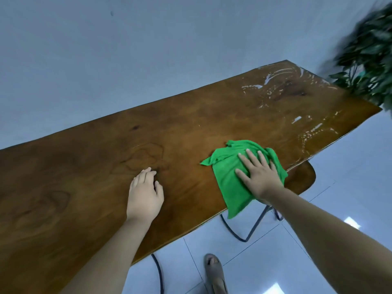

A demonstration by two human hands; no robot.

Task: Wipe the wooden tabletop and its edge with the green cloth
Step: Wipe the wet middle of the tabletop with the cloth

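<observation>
Head view, looking down: a long wooden bench (191,124) runs from lower left to upper right of the frame. Right of centre, the green cloth (227,183) lies crumpled at the bench's near edge, one corner hanging over it. The right hand (261,177) presses flat on the cloth, fingers (252,160) straight and spread, gripping nothing. At centre, the left hand (145,194) rests on bare wood, loosely curled and empty. Wet streaks (273,81) shine at upper right, beside a blurred leafy plant (371,60). A sandalled foot (214,270) stands on the pale tiled floor (318,209) below.
</observation>
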